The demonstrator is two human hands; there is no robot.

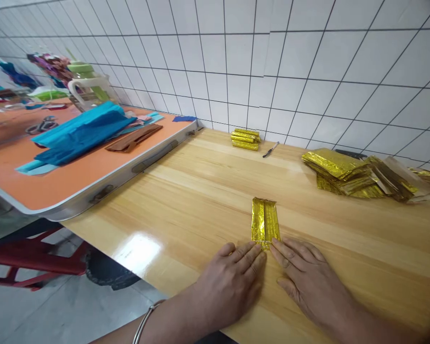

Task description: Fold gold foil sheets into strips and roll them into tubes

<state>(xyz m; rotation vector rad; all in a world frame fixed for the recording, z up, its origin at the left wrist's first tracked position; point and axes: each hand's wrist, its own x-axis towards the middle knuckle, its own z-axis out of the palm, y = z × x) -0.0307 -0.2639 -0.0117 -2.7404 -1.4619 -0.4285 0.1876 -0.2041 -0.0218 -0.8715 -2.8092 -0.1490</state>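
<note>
A small sheet of shiny gold foil paper (265, 220) lies on the wooden table (200, 191), its two long sides folded in so they meet along the middle. My left hand (232, 277) lies flat with its fingertips on the near left corner of the sheet. On the near right corner rest the outstretched fingers of my right hand (304, 267). A narrow strip at the near edge looks folded over between the fingertips. Part of that edge is hidden under my fingers.
Rolled gold foil pieces (245, 138) and a pen (271, 149) lie by the tiled wall. A pile of gold foil sheets (337, 167) is at right. The adjoining orange table (75, 177) bears blue paper (86, 129), brown paper (134, 138) and scissors (43, 125). Below stands a red stool (36, 260).
</note>
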